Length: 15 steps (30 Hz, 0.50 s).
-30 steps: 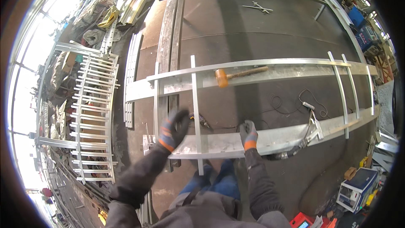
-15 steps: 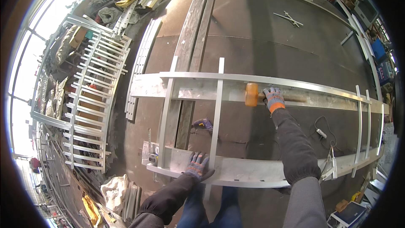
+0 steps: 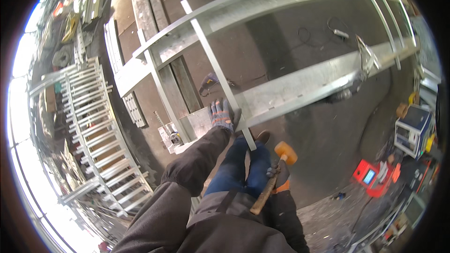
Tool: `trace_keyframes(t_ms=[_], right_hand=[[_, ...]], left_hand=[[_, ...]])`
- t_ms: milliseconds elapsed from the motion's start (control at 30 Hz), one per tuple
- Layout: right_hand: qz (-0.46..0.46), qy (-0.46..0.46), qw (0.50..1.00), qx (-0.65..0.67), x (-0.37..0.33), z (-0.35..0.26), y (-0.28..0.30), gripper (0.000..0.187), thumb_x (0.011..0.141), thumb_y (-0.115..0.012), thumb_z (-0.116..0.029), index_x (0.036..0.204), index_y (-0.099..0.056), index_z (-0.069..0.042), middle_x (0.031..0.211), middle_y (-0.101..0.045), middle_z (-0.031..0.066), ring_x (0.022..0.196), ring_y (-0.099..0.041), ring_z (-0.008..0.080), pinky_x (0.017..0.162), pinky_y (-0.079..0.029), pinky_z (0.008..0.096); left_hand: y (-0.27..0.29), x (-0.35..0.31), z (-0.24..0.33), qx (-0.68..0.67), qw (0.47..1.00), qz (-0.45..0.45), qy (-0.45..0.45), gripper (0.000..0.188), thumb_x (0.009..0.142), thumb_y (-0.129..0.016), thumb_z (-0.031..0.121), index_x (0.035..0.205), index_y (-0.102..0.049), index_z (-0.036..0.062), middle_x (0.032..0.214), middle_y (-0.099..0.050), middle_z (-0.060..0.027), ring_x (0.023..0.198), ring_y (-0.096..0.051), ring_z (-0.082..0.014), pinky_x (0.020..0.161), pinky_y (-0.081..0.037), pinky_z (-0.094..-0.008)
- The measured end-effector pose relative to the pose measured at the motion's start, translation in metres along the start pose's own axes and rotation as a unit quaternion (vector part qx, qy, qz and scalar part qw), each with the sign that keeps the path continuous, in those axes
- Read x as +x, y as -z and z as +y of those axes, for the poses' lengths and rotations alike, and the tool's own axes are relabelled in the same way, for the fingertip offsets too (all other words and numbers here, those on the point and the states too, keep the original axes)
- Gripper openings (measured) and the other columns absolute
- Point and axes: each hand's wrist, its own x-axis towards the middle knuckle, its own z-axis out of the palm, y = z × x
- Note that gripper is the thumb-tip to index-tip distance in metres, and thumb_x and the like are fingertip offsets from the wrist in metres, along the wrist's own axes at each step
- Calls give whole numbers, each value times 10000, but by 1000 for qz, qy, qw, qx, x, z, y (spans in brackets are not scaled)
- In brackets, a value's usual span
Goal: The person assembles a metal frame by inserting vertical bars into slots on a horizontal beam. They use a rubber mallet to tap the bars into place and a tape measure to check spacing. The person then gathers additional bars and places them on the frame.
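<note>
Head view: the left hand [image 3: 222, 115], gloved in grey with a dark cuff, is laid at the centre of the frame on the near metal beam [image 3: 304, 84], at the spot where a thin cross bar [image 3: 218, 72] passes over it. Its fingers are curled together over the beam's edge, touching both beam and bar.

The right hand [image 3: 280, 174], in a dark glove with an orange cuff, is seen lower, right of centre. Its fingers are clamped round the wooden handle of a mallet [image 3: 273, 172], whose orange head is pointed up and to the right, clear of the beam and just below it. The handle's end is pointed down toward the body.

A second long beam [image 3: 262, 7] is laid across the upper part of the frame, joined to the near one by the cross bar and by further thin bars [image 3: 389, 14] at the upper right. A stack of railing panels [image 3: 93, 131] is seen at the left. A red case [image 3: 368, 176] is set on the floor at the lower right, well apart from the hands.
</note>
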Motion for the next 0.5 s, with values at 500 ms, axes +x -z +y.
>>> trace_keyframes(t_ms=[500], right_hand=[[-328,-42,811,482,20,162,211,305,1091,-462,-414,971,-569,-155,735,-432,-66,600,-435,71,564,-359,267]], left_hand=[[-47,16,-15,38,970,235,-53,645,956,-589,517,1369,-517,27,1389,-533,-221,1357,-459,-394,1154,-325,-517]])
